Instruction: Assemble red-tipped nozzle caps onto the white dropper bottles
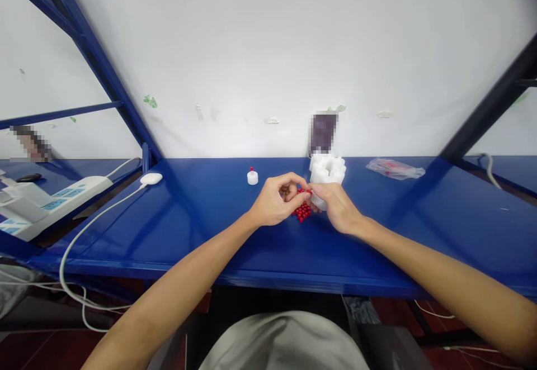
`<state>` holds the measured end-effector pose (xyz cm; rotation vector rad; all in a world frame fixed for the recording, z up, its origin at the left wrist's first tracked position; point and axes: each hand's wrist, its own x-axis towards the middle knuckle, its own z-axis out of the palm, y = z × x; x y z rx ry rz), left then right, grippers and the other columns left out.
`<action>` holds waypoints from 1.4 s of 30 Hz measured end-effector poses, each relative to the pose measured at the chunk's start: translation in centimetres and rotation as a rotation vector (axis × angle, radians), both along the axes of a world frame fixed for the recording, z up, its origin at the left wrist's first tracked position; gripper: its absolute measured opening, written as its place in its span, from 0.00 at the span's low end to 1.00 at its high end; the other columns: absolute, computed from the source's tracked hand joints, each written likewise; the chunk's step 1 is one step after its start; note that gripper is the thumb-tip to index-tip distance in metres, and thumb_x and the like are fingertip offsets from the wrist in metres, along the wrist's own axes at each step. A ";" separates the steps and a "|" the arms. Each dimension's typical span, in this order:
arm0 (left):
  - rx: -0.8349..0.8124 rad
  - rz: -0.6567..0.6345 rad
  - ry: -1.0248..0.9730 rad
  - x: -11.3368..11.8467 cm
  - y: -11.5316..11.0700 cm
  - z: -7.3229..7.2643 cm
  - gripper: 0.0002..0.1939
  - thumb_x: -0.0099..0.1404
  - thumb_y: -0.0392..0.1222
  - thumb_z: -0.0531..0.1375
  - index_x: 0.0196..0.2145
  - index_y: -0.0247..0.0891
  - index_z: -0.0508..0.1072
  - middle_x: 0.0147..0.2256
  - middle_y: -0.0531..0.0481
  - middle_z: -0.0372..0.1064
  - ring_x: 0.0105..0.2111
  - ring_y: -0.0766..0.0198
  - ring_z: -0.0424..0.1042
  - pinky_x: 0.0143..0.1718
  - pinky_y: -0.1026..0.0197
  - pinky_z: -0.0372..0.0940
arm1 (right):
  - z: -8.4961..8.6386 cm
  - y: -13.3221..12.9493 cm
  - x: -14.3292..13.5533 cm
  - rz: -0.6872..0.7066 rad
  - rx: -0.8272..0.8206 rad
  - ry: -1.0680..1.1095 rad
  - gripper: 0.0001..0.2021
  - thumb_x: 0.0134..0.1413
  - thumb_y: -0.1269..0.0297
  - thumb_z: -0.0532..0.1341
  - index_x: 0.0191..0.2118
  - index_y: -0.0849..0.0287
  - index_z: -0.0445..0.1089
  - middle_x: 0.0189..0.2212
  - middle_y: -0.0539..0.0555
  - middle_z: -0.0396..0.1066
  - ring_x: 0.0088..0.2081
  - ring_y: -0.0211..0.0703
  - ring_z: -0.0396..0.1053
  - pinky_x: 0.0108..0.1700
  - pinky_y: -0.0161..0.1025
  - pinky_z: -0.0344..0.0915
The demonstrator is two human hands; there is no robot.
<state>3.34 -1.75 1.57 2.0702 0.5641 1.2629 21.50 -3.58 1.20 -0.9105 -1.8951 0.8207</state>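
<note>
While the left hand (274, 199) and right hand (339, 205) met near the red pile (302, 212), they partly hid it. The left thumb and index finger were pinched on a red piece (309, 191); the right fingers were wrapped around a white part (319, 202) beside the pile, its long axis indeterminable. A white cap (252, 178) stood upright, red tip (251, 169) upward.

A white cable (62, 265) droops near a power strip (61, 202).
</note>
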 end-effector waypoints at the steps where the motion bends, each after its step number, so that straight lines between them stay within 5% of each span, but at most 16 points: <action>1: 0.012 0.015 -0.006 -0.1 0.0 0.1 0.08 0.63 0.43 0.63 0.36 0.36 0.72 0.19 0.61 0.51 0.19 0.74 0.51 0.22 0.67 0.51 | 0.0 0.0 0.0 0.004 -0.002 -0.002 0.26 0.65 0.48 0.46 0.22 0.58 0.62 0.18 0.49 0.61 0.23 0.39 0.59 0.28 0.38 0.56; 18: 0.080 0.009 0.109 0.1 -0.6 0.2 0.05 0.59 0.35 0.59 0.35 0.35 0.71 0.18 0.62 0.51 0.18 0.75 0.50 0.23 0.68 0.52 | 0.4 -0.1 0.1 0.074 0.095 -0.143 0.21 0.65 0.52 0.49 0.24 0.59 0.64 0.21 0.49 0.62 0.24 0.39 0.59 0.29 0.38 0.55; 33: 0.020 -0.060 0.058 0.8 -1.1 0.2 0.07 0.66 0.42 0.58 0.39 0.36 0.70 0.20 0.59 0.55 0.20 0.73 0.54 0.23 0.68 0.53 | 0.8 -0.5 0.3 0.115 0.003 0.026 0.15 0.65 0.54 0.51 0.33 0.58 0.64 0.24 0.49 0.63 0.25 0.38 0.61 0.29 0.38 0.58; 36: -0.028 0.086 -0.097 0.6 -0.2 0.1 0.07 0.67 0.43 0.57 0.38 0.38 0.66 0.19 0.61 0.54 0.18 0.73 0.53 0.22 0.68 0.52 | 0.8 -0.3 0.2 0.031 0.016 0.013 0.15 0.66 0.51 0.50 0.39 0.57 0.64 0.24 0.47 0.63 0.25 0.38 0.62 0.30 0.37 0.59; 39: -0.038 0.409 -0.287 -1.1 2.1 0.0 0.06 0.65 0.43 0.56 0.35 0.39 0.63 0.17 0.62 0.52 0.17 0.72 0.52 0.21 0.68 0.51 | 0.7 -0.1 0.2 -0.028 0.049 -0.078 0.15 0.66 0.51 0.50 0.40 0.57 0.64 0.24 0.47 0.63 0.26 0.39 0.64 0.32 0.38 0.60; 42: -0.032 0.688 -0.231 -3.8 4.8 -0.2 0.06 0.61 0.43 0.58 0.34 0.39 0.66 0.16 0.63 0.50 0.17 0.72 0.52 0.23 0.68 0.52 | 0.7 -0.1 0.2 -0.032 0.103 -0.164 0.13 0.67 0.54 0.51 0.38 0.57 0.65 0.26 0.48 0.66 0.27 0.39 0.64 0.33 0.38 0.60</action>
